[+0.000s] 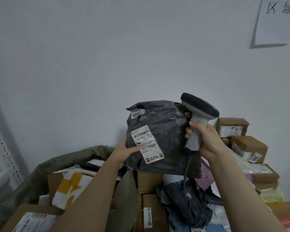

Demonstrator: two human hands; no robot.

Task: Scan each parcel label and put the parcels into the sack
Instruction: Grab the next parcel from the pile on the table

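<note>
Left hand [128, 151] holds a dark grey crumpled plastic mailer parcel [161, 124] up in front of the white wall [90, 56], gripping it at the lower left edge. The thumb lies across the left side of the white printed shipping label [147, 144] and the other fingers are hidden behind the bag. The label faces the camera and is tilted a bit; its barcode and "507-P802 170" are readable. A small white sticker [137, 113] reading "2008", upside down, sits at the parcel's top left corner. Right hand [208, 141] is wrapped around the handle of a light grey handheld barcode scanner with a dark head [195, 129]. The scanner is upright, just beside the parcel's right edge, with its head level with the parcel's upper right corner. Can't tell if the trigger is pressed. A dark coiled cable [186, 173] hangs from the handle base. The olive green fabric sack [40, 169] is below left, mouth open. Inside it are cardboard boxes, including one wrapped in yellow-and-white tape [69, 188]. The held parcel is above the sack's right rim, not in it. A pile of unsacked parcels is on the right: brown cardboard boxes with labels [249, 145] stacked against the wall, and another dark plastic mailer [189, 205] lower centre. A white paper sheet with handwritten characters [278, 22] is on the wall top right. A perforated metal shelf upright [0, 139] is at far left.
</note>
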